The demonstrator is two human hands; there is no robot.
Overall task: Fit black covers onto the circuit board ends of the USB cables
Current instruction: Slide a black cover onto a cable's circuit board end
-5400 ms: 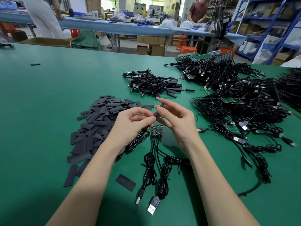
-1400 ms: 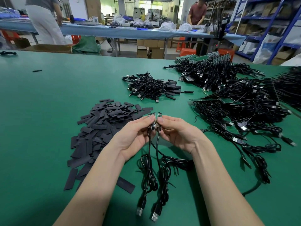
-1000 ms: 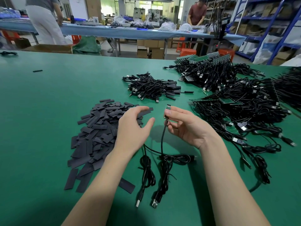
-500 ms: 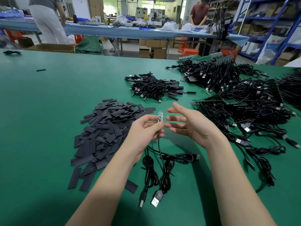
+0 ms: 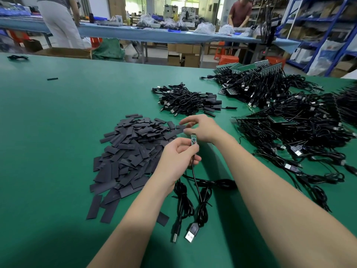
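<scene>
Blue-topped bench point(image 5: 154, 34) behind; two people point(image 5: 59, 22) point(image 5: 239, 11) standing; cardboard boxes point(image 5: 183, 55) beneath; blue shelving point(image 5: 318, 35) right.

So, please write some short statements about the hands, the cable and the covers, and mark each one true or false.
1. The left hand holds a cable with its small board pointing up. True.
2. A black cover is already on that board. False: the board is bare, its green face shows.
3. The right hand reaches over the near edge of the pile of covers. True.
4. The pile of covers lies to the right of both hands. False: it lies to their left, on the green table.
5. The cable's USB plug hangs in the air. False: it lies on the table near the person.
</scene>
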